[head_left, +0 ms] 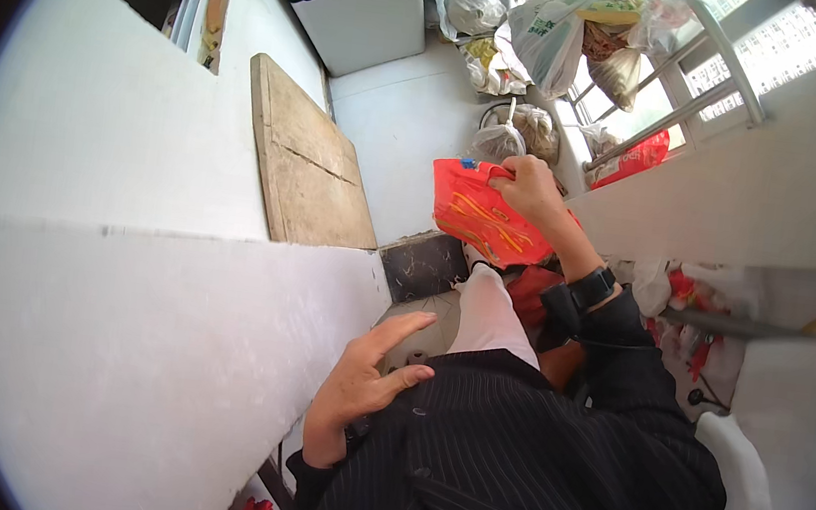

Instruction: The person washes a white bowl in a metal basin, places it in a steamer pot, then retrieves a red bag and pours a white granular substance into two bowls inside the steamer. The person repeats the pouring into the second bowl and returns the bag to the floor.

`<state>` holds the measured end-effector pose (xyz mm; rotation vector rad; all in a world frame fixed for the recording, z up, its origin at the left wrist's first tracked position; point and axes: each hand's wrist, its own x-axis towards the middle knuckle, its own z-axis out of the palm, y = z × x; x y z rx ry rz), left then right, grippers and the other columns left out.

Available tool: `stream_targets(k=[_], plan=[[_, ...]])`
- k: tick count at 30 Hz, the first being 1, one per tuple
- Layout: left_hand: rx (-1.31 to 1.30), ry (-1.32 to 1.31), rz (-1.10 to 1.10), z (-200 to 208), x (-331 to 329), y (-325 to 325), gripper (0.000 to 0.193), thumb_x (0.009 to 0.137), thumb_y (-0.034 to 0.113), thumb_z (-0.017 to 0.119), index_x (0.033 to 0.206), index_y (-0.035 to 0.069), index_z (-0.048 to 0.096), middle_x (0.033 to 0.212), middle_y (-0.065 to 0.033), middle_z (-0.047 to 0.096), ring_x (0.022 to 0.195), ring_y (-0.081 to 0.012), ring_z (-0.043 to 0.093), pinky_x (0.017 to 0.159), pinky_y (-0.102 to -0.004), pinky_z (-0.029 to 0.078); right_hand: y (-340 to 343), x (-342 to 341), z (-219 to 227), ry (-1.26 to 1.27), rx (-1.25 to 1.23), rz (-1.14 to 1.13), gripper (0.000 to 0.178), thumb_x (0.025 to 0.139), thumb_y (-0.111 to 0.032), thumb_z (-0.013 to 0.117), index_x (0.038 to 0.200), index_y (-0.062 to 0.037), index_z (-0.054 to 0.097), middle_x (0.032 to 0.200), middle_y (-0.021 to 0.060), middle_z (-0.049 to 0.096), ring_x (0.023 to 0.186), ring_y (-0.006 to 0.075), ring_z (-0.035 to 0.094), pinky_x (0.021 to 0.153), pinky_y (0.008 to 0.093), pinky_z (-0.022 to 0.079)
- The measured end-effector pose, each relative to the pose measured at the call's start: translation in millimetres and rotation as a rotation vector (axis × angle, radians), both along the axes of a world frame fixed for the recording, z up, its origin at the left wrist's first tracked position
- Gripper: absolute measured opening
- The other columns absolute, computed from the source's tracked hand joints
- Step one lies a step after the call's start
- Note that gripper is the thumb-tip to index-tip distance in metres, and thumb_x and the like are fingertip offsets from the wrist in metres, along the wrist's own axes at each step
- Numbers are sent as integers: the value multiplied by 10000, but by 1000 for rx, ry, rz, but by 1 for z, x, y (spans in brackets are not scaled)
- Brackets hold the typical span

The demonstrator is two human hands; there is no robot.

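Note:
My right hand (pixel 532 191) grips the upper edge of a bright red-orange plastic bag (pixel 481 213) with yellow markings, its fingers closed on the rim. The bag hangs in front of me, over the dark step. What it contains, if anything, is hidden. My left hand (pixel 370 370) is held near my waist with nothing in it, thumb and fingers apart, close to the white wall. A dark watch-like band sits on my right wrist.
A cracked wooden board (pixel 313 159) leans against the left wall. Beyond it stands a white fridge-like cabinet (pixel 346 6). Stuffed plastic bags (pixel 551 40) hang from a metal rack at the right, and more bags (pixel 512 134) lie on the floor. A dark marble-patterned step (pixel 424 267) crosses the doorway.

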<state>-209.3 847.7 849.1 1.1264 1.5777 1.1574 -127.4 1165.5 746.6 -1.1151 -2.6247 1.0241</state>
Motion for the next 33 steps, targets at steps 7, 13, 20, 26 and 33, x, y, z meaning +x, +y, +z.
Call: stream_targets(k=[7,13,20,26,33], plan=[[-42,-162,413,0,-53,79,554,863,303,722,1292,-4,552,1262,-131,618,1170,-238,573,990,-361,434,111,-110,-44,182,-123,12,270,787,-157,655,1012,-11,688,853,254,672,828,403,662,765,447,511],[-10,-216,642,8,-101,102,560,886,313,702,1290,-40,543,1249,-146,616,1156,-240,578,990,-372,433,199,-207,-48,314,-379,-228,322,767,-67,628,1077,10,666,784,161,679,683,229,665,606,352,517],[-15,-166,745,-4,-172,137,537,905,299,685,1288,-49,540,1243,-161,613,1151,-251,582,999,-371,427,278,-300,-51,570,-755,-548,321,772,49,581,1090,8,582,679,51,551,526,149,527,469,293,429],[-70,-105,867,-4,-226,188,509,932,294,649,1280,-60,539,1234,-166,615,1148,-256,585,989,-363,433,396,-378,-88,623,-921,-628,126,808,41,575,925,3,550,716,73,563,556,180,564,497,309,495],[-119,-188,960,-23,-312,306,472,939,252,640,1296,-39,535,1244,-157,611,1152,-249,580,1038,-367,400,581,-424,-191,477,-949,-775,98,846,-39,587,912,-10,521,667,67,513,512,187,527,472,331,489]])
